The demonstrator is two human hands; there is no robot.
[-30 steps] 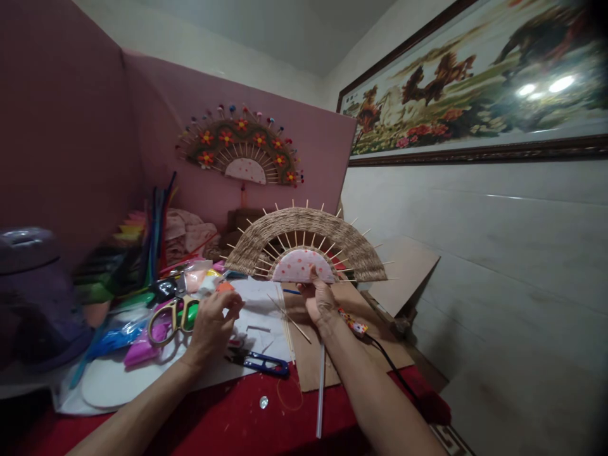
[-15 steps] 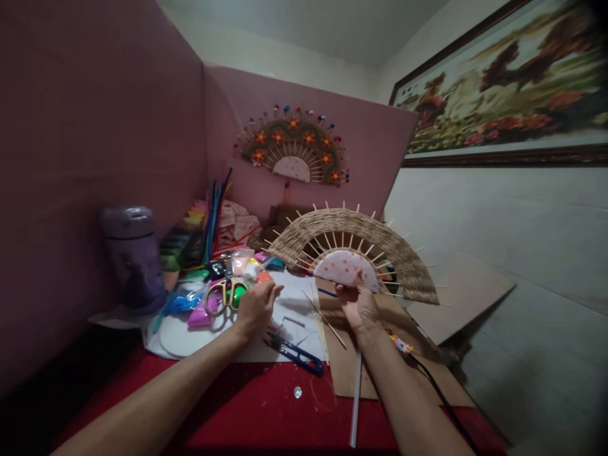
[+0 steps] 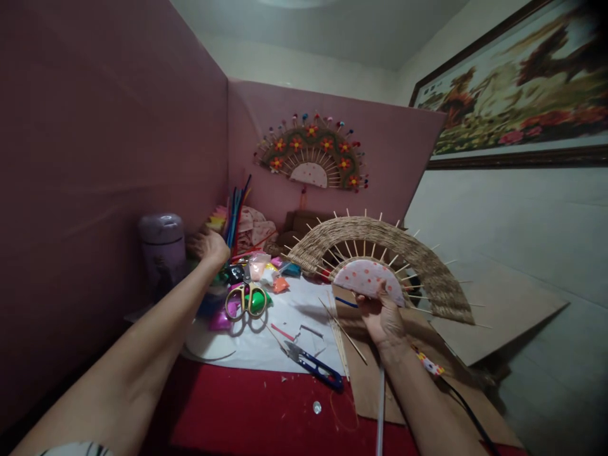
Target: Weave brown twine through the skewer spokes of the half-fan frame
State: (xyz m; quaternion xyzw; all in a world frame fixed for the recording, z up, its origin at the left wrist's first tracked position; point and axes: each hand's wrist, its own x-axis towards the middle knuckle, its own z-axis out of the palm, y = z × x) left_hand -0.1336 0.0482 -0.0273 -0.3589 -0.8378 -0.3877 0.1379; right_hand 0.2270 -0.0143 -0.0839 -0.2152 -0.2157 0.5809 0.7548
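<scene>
A woven straw fan (image 3: 380, 231) with thin sticks poking past its rim is held up at the right. My right hand (image 3: 384, 313) grips its dotted half-round base (image 3: 368, 277), thumb on the front face. My left hand (image 3: 209, 248) reaches to the back left, between the purple bottle (image 3: 164, 250) and upright blue and red pipe cleaners (image 3: 235, 212). Its fingers look stretched out and apart, though dim and a little blurred, and no held thing shows. Gold-handled scissors (image 3: 246, 303) and coloured clay packets (image 3: 280, 285) lie in front of that hand.
Blue thread snips (image 3: 313, 364) and thin sticks (image 3: 342, 332) lie near the front. A glue gun (image 3: 430, 362) with a black cord rests on brown cardboard (image 3: 365, 399), beside a clear glue stick (image 3: 380, 411). A decorated fan (image 3: 311, 149) hangs on the pink board behind.
My left hand has moved from above the scissors to the back left, its closed fingers now stretched out. My right hand still holds the fan. The whole view has shifted left.
</scene>
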